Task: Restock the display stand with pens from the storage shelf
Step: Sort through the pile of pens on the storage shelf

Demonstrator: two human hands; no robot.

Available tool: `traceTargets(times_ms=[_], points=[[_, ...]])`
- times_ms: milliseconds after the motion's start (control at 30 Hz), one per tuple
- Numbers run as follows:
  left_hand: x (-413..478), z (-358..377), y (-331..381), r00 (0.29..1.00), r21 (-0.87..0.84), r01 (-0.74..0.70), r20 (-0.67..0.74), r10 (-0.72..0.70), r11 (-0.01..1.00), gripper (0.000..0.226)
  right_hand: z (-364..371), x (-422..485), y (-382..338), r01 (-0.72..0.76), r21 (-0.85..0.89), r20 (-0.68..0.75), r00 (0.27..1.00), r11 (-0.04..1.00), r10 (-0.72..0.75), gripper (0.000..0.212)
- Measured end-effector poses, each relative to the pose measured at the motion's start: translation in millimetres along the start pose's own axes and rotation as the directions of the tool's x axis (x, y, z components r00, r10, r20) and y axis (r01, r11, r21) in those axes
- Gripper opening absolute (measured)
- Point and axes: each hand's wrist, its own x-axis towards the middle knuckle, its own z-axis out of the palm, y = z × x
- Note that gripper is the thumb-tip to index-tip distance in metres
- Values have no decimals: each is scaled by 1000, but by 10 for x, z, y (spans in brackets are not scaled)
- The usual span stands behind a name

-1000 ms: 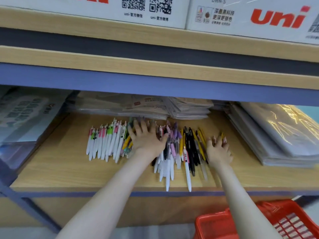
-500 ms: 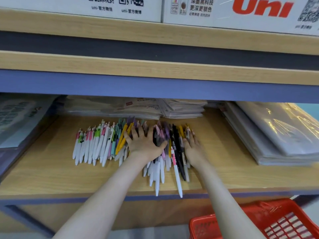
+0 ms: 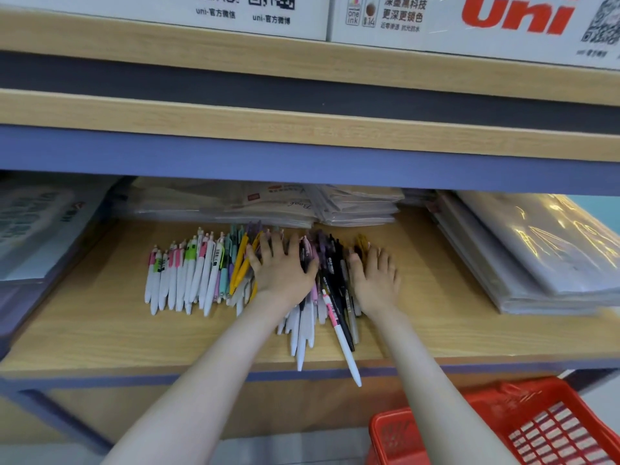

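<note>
— Where, the pens [image 3: 188, 276]?
— Lying on the shelf [image 3: 100, 323], before wrapped stacks [image 3: 355, 206].
— And the hands?
— Pressing flat on them with left hand [image 3: 285, 270] and right hand [image 3: 374, 280] side by side, fingers spread, clasping nothing.

body log: hands and forearms, head view

from my remote station i note two bare hands and two bare forearms. left hand [image 3: 283, 273] and right hand [image 3: 375, 280]: uncovered to the fingertips. nails look short, but the frame is too blurred for me to say more. left forearm [image 3: 208, 380] and right forearm [image 3: 436, 391]: slim, smooth and uncovered right down to the lower frame edge. they look wider toward the camera under the wide-angle lens. both wrists are narrow and bare.
</note>
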Motion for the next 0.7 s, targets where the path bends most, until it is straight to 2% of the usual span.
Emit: traceTargets(times_ms=[67,100,133,200,233,300,433,567,700], points=[[-48,-15,12,992,-25,-93,-85,90,995,60,-119,-161,4,250,39,-77,966,968,-246,66],[-80,-22,16,984,-20,-139,-117,136,990,57,-173,-276,1,393,34,-51,919,919,-391,64],[-111,-20,14,975,-6,-178,-137,175,984,55,-199,-401,-4,499,5,19,867,867,-499,62],[-184,-7,-13,965,47,-225,-132,229,973,53,-152,-626,33,586,-132,211,804,799,-555,57],[-226,4,-37,962,74,-238,-118,245,969,52,-98,-698,69,581,-213,272,807,785,-523,55],[-317,16,-103,959,90,-257,-100,266,962,51,-17,-756,99,531,-304,290,843,791,-454,54],[-457,-124,-383,955,-36,-239,-190,228,970,50,-3,-695,23,514,-332,255,856,791,-449,55],[-510,-317,-953,962,-158,-21,-271,-22,987,52,28,-625,-37,464,-368,216,885,806,-412,57],[-440,-396,-1552,952,-187,261,-113,-285,947,64,69,-499,-199,401,-503,150,913,765,-379,53]])
